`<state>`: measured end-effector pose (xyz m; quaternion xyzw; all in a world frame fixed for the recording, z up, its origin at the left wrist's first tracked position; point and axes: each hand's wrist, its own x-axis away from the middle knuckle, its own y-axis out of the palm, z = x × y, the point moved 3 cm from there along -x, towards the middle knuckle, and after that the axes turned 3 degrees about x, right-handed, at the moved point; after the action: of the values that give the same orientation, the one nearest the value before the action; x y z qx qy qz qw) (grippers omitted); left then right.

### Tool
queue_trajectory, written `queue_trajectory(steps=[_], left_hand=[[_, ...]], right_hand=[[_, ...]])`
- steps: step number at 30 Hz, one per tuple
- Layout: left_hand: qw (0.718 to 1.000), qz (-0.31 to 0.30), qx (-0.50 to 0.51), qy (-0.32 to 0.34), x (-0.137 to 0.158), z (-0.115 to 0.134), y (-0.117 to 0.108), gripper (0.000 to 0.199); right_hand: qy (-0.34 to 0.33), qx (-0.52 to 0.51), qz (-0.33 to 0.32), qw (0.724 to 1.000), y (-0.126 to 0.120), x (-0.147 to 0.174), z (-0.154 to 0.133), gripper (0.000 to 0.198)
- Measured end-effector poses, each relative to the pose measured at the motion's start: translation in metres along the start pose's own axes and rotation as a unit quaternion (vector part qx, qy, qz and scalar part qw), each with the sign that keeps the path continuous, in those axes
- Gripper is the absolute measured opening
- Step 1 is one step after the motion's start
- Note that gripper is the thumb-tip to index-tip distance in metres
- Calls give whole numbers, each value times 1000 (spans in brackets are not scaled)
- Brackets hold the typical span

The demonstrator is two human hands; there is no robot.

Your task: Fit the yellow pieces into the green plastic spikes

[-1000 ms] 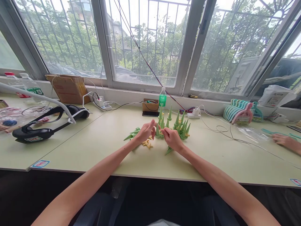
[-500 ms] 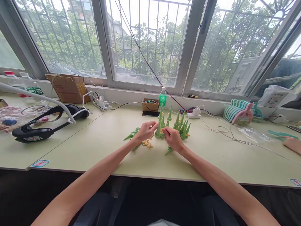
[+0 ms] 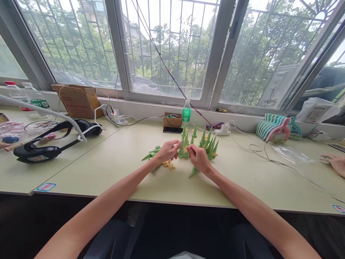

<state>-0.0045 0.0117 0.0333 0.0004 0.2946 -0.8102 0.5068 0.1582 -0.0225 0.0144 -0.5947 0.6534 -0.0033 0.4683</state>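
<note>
My left hand (image 3: 168,151) is closed in a pinch above the table, just left of a group of upright green cone-shaped spikes (image 3: 182,148). Facing it, my right hand (image 3: 199,158) is also closed, thumb and fingertips pressed together; a small gap separates the two hands. Whatever sits in either pinch is too small or hidden to name. Small yellow pieces (image 3: 169,164) lie in a pile below my left hand, and loose green spikes (image 3: 151,154) lie left of it. Another green spike (image 3: 193,172) shows under my right hand; whether it is held cannot be told.
More spikes with yellow parts (image 3: 211,146) stand right of my hands. A green-labelled bottle (image 3: 186,112) and a dark phone (image 3: 172,130) are behind. A black headset (image 3: 54,144) lies left; small hangers (image 3: 275,127), cables and another person's hand (image 3: 335,163) are at right.
My hands stay almost in place, with slight finger movement. At the far right, the other person's hand has shifted, and the teal hanger near it is no longer in view.
</note>
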Motion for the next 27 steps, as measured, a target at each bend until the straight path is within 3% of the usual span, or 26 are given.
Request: queue_trajectory(steps=[27], left_hand=[[998, 4, -29, 51, 4, 5, 0, 42]], right_hand=[[-5, -9, 14, 1000, -3, -2, 1, 37]])
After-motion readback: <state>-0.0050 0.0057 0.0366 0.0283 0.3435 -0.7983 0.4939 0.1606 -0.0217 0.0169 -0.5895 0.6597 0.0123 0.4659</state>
